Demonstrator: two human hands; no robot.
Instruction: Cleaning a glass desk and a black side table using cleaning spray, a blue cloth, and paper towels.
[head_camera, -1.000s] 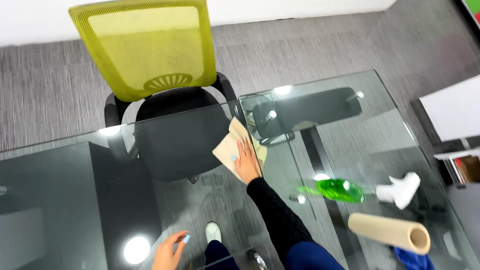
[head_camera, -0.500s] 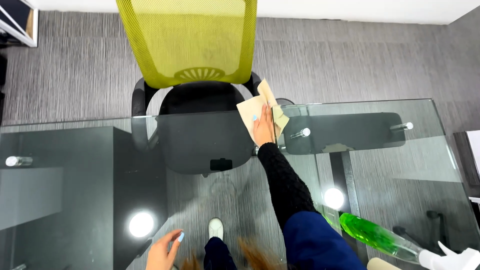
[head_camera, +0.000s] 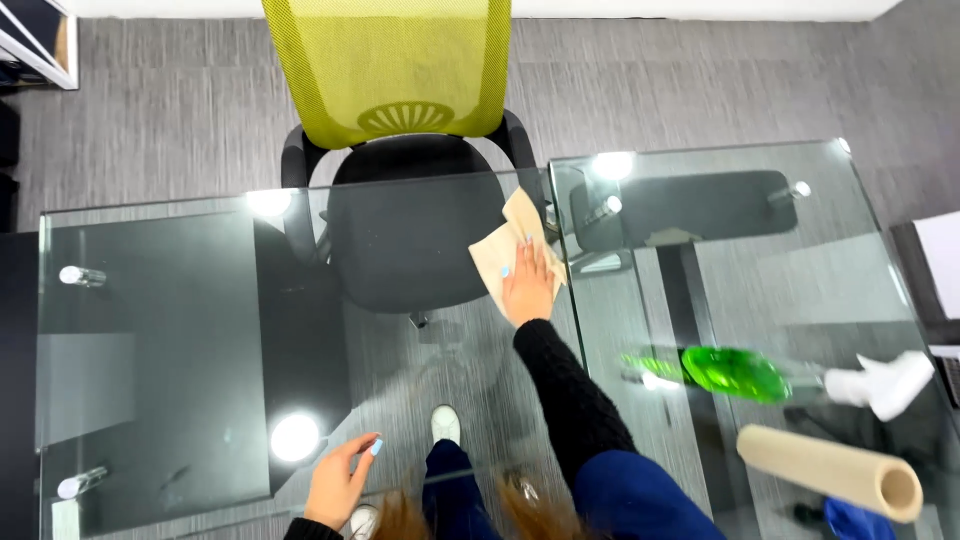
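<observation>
Glass makes up the whole work surface, a clear tabletop (head_camera: 180, 300) through which the grey carpet, a white shoe and a chair seat show. At the bottom edge of the frame, left of centre, the left hand (head_camera: 340, 485) rests lightly on the glass with its fingers loosely curled and holding nothing, seemingly placed there as a steadying prop while the other arm stretches out. From the lower middle a black-sleeved arm reaches up the frame to the right hand (head_camera: 527, 285), which lies flat, fingers together and pressed down on a tan paper towel (head_camera: 505, 250). That flat palm keeps the sheet spread against the glass near the seam between the two panes, just above centre. At the lower right, set aside within reach, lie a green spray bottle (head_camera: 735, 372) on its side with a white trigger head, a tan paper roll (head_camera: 830, 472), and a blue cloth (head_camera: 855, 520) at the very edge. Farthest off, at the top centre, a yellow-green mesh-backed office chair (head_camera: 390, 70) stands tucked against the far edge of the table.
</observation>
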